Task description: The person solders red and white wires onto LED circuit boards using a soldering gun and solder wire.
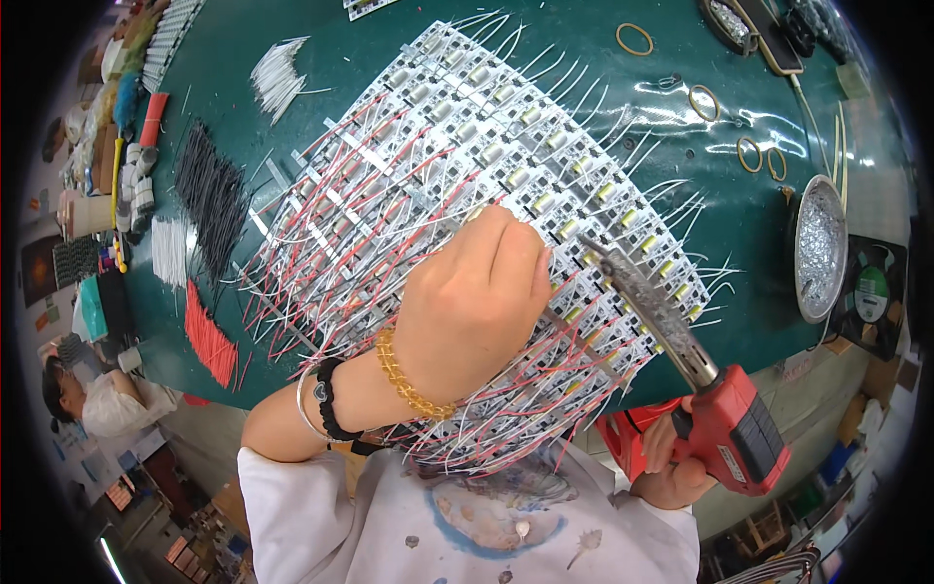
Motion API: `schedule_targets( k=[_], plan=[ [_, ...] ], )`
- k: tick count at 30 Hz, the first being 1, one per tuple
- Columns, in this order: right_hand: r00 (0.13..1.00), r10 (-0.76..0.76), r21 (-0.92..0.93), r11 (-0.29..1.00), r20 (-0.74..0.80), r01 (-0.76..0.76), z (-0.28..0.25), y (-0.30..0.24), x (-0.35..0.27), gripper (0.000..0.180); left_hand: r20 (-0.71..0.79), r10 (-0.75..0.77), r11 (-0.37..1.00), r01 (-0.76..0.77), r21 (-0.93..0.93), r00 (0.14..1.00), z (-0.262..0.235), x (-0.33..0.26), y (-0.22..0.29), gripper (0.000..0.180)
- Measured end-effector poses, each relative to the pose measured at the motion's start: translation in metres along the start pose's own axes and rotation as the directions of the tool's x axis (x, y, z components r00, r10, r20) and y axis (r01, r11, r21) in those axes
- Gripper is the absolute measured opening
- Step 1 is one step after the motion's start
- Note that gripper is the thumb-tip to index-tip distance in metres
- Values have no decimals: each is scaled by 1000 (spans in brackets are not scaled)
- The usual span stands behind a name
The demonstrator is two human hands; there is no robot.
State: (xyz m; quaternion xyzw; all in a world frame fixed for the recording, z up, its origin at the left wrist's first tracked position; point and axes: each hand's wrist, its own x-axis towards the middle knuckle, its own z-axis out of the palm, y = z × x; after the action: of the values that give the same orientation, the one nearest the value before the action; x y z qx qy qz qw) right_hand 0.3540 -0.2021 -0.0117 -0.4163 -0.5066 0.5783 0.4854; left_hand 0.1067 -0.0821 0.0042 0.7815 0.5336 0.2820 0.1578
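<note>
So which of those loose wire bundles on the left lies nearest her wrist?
The red wire bundle, low on the green table and closest to the left hand. The black bundle and white bundles lie farther up.

Counts on the green desk (681,78): hands, tool, boards, wire piles, rings.

Two hands: left hand (477,302) at centre, right hand (671,462) at 5 o'clock. One red soldering gun (720,428). One big panel of circuit boards (457,224); boards and red/white leads on it too many to count. Four loose wire piles toward 9 o'clock: one white pile (277,78), one black pile (214,195), one smaller white bundle (170,248), one red pile (209,341). Four rubber bands (634,39) toward 1-2 o'clock. One round metal dish (819,248) at 3 o'clock. One other person (97,399) at 8 o'clock.
</note>
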Motion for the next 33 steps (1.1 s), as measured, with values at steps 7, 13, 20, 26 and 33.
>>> schedule_targets(
  k=[7,13,20,26,33],
  plan=[
    [991,107,44,994,-79,-104,9,-5,9,42,-9,-19,999,19,33,1000,2,2,0,13],
    [821,562,468,756,-104,-458,-13,4,-32,40,-18,7,992,-5,128,1000,5,0,-1,17],
    [935,322,65,947,-151,-315,-12,3,-46,41,-13,17,994,-16,107,1000,5,1,2,16],
    [976,103,95,992,-190,-86,25,-11,5,71,-45,43,993,-37,109,998,3,3,-1,15],
    [946,8,126,991,-324,35,12,9,-6,69,-56,107,984,-98,146,993,-2,-8,-10,8]
  ],
)
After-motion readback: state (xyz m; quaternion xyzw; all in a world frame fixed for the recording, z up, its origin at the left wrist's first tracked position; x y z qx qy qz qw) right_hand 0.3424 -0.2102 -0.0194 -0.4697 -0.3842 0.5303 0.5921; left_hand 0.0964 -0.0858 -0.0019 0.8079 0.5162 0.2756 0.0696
